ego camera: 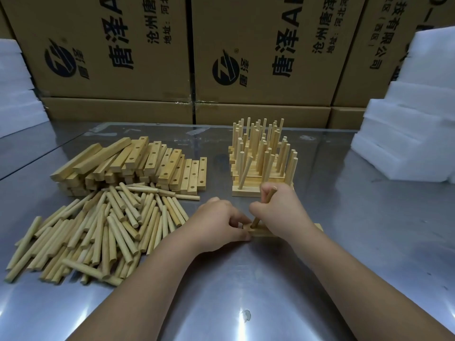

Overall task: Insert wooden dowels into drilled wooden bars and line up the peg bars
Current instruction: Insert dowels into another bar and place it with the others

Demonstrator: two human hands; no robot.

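On the table (pixel 246 286), in front of the rows of finished peg bars (pixel 261 166), the grip of the right hand (pixel 279 214) is closed round a tilted dowel (pixel 256 221) whose lower end meets a drilled bar (pixel 317 227), while the left hand (pixel 216 223) pinches that bar's left end.

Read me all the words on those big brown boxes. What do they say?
"唐泽A": big print turned sideways and cut off by the picture's edge, on the left cardboard box and the middle cardboard box.
"唐泽": beside the round logo on both of those boxes.
"沧州唐泽": middle cardboard box; the left one shows only "沧州唐".
"地址:河北": both of those boxes.
"技有限公司": right cardboard box.
Smaller print beside it: too blurred to read.
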